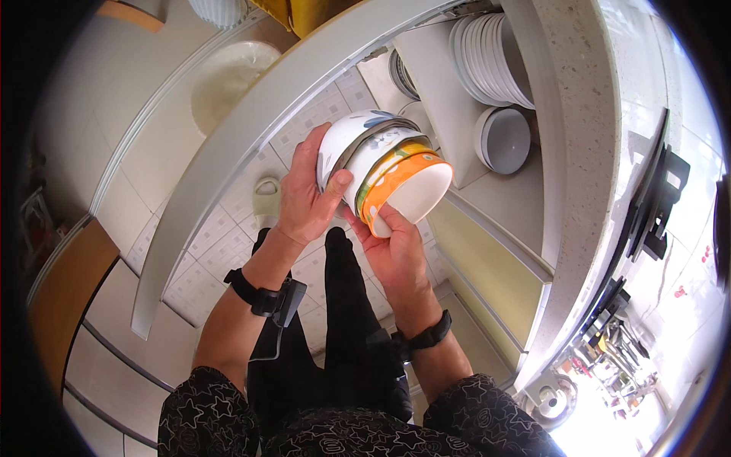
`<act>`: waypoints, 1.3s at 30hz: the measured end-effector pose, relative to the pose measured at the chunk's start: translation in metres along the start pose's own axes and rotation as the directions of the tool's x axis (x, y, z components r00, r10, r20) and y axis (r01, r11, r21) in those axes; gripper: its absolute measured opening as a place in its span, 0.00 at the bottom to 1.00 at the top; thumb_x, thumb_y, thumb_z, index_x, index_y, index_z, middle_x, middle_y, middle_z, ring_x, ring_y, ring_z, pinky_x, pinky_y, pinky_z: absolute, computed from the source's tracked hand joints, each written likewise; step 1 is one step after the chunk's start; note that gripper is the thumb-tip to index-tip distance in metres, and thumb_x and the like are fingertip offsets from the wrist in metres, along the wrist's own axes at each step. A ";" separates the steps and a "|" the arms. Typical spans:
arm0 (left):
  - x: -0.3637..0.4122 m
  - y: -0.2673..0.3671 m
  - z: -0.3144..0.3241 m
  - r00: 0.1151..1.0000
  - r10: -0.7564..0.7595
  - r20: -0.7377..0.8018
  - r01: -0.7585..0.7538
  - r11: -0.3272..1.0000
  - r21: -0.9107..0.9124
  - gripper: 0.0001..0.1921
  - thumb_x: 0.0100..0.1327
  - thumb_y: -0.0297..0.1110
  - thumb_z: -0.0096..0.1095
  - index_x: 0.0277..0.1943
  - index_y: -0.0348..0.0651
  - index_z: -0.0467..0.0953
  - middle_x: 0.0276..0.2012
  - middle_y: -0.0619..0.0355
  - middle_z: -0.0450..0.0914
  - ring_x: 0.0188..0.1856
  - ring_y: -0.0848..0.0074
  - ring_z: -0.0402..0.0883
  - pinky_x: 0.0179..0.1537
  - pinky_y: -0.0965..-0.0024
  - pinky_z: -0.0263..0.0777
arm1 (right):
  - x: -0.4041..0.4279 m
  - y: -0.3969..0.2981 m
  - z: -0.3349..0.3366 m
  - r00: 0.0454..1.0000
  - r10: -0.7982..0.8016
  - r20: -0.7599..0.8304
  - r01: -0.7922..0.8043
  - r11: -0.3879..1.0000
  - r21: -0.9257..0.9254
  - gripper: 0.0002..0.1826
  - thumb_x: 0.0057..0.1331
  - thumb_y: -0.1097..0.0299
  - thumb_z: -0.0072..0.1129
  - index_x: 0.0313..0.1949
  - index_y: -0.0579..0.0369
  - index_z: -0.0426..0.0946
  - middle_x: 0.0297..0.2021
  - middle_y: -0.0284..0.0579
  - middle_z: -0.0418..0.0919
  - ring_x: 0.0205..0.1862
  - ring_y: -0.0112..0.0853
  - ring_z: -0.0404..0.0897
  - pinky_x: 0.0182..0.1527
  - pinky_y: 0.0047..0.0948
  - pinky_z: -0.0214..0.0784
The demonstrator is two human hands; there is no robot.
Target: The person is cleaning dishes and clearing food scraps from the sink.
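Observation:
Both hands hold a nested stack of ceramic bowls [357,149], tilted with the openings facing right and down. The larger white bowls with blue-grey patterns are at the left, and smaller yellow-green and orange bowls [402,181] at the right end. My left hand [311,191] grips the white bowls, thumb on their outside. My right hand [394,240] pinches the orange bowl's rim, with its thumb at the inside. Right of the stack is a cabinet shelf [508,200] with a stack of white plates [485,60] and nested grey-white bowls [505,140].
An open cabinet door [228,123] curves along the left. A speckled stone counter edge [585,114] runs down the right, near a black cooktop [642,194]. More dishes [404,74] stand behind the cabinet's divider. A pale slipper [266,197] is on the tiled floor.

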State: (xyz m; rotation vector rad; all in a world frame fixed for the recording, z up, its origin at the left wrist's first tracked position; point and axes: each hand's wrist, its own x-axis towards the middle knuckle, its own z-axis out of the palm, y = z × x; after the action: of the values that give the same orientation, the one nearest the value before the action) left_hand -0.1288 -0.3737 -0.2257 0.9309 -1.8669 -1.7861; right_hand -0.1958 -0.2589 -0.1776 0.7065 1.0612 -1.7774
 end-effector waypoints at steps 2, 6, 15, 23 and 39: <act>-0.002 -0.004 0.000 1.000 -0.016 -0.008 0.016 1.000 0.005 0.33 0.57 0.55 0.50 0.57 0.39 0.58 0.42 0.49 0.67 0.45 0.65 0.70 0.47 0.69 0.63 | 0.002 0.002 -0.004 0.999 0.032 -0.035 -0.032 0.999 0.017 0.22 0.62 0.75 0.39 0.56 0.55 0.54 0.52 0.45 0.63 0.53 0.38 0.65 0.52 0.41 0.63; -0.003 -0.014 0.001 1.000 -0.020 0.021 0.019 0.999 0.039 0.35 0.56 0.57 0.50 0.58 0.39 0.57 0.43 0.49 0.67 0.46 0.64 0.70 0.47 0.68 0.64 | 0.009 0.006 -0.016 0.994 0.070 -0.088 -0.066 0.997 0.048 0.22 0.60 0.76 0.39 0.56 0.55 0.56 0.52 0.43 0.64 0.52 0.36 0.66 0.52 0.40 0.63; -0.001 -0.004 0.006 0.996 -0.039 0.076 0.038 0.999 0.014 0.37 0.54 0.60 0.51 0.59 0.41 0.56 0.45 0.49 0.67 0.48 0.63 0.70 0.48 0.68 0.64 | 0.013 0.005 -0.030 0.999 0.003 -0.040 0.002 0.994 0.113 0.24 0.57 0.78 0.41 0.55 0.57 0.55 0.51 0.45 0.65 0.52 0.38 0.67 0.49 0.38 0.63; -0.004 -0.012 0.011 0.995 -0.046 0.089 0.055 0.992 -0.110 0.37 0.56 0.57 0.51 0.60 0.37 0.54 0.48 0.51 0.65 0.51 0.69 0.66 0.51 0.70 0.60 | 0.007 0.011 -0.042 0.987 -0.158 -0.022 0.152 0.973 -0.173 0.10 0.53 0.80 0.46 0.37 0.64 0.72 0.40 0.43 0.73 0.44 0.36 0.72 0.46 0.27 0.62; 0.001 -0.019 0.002 0.969 -0.236 0.068 0.245 0.925 -0.291 0.32 0.62 0.51 0.45 0.59 0.34 0.52 0.54 0.53 0.61 0.55 0.73 0.59 0.57 0.71 0.51 | 0.012 -0.049 -0.076 0.983 -0.181 -0.040 0.184 0.979 0.086 0.23 0.61 0.51 0.43 0.52 0.47 0.62 0.50 0.37 0.68 0.50 0.36 0.68 0.49 0.40 0.64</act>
State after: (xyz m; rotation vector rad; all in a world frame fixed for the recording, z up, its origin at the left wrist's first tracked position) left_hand -0.1274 -0.3721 -0.2446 1.0550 -1.4919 -2.1650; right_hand -0.2440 -0.1864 -0.2048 0.7129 1.1026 -1.9872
